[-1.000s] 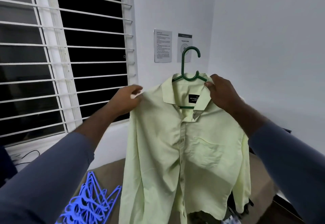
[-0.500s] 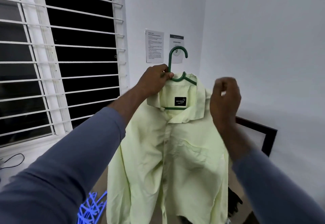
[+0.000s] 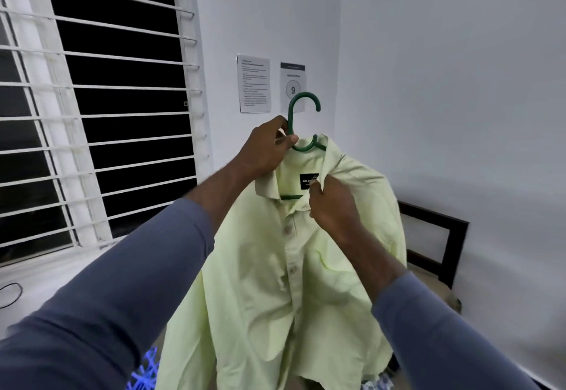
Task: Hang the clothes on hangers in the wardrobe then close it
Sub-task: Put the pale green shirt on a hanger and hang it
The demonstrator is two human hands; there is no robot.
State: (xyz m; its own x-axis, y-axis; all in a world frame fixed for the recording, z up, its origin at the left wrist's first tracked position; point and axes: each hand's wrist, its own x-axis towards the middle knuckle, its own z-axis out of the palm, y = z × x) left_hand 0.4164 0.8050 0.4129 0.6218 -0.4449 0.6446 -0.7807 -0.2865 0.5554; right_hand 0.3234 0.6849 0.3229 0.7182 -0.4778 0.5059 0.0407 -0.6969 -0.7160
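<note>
Left hand [image 3: 266, 149]: fingers curled, grasping the hanger [image 3: 301, 120] neck, at 11 o'clock of the collar.
Right hand [image 3: 332, 206]: pinching the shirt [image 3: 275, 282] collar, at 4 o'clock of the hook.

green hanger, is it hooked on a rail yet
No, the left hand holds the green hanger up by its neck, the hook catching nothing.

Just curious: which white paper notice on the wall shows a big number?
The right-hand white paper notice, with a circled 9 under a dark header; the left notice holds only small text.
</note>
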